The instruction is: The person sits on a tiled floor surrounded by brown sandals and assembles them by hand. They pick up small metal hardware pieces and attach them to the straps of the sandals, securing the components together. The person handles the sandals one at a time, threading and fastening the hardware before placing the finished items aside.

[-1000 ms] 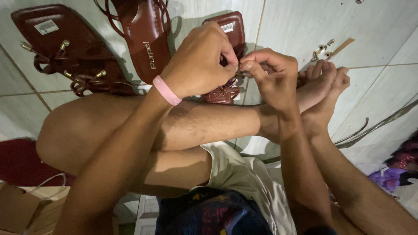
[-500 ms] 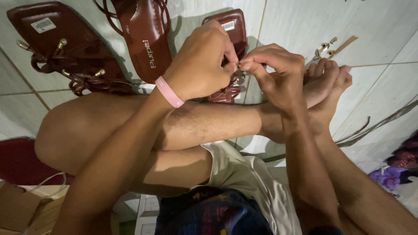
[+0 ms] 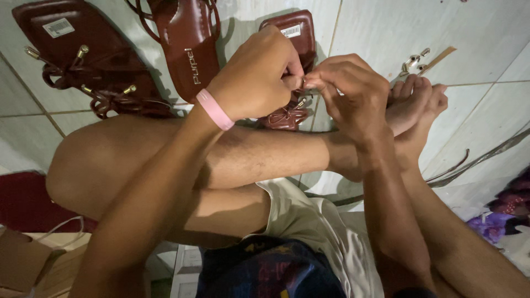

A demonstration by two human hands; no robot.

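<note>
Pinching a small gold metal fitting [image 3: 302,84] between both sets of fingertips, my left hand [image 3: 256,74] curls clenched and my right hand [image 3: 350,91] arches over it, above the dark red strappy sandal [image 3: 290,66] on the white tiled floor [image 3: 375,33].

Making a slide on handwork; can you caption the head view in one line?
Left hand and right hand pinch a small metal piece above dark red strappy sandals on a tiled floor.
</note>
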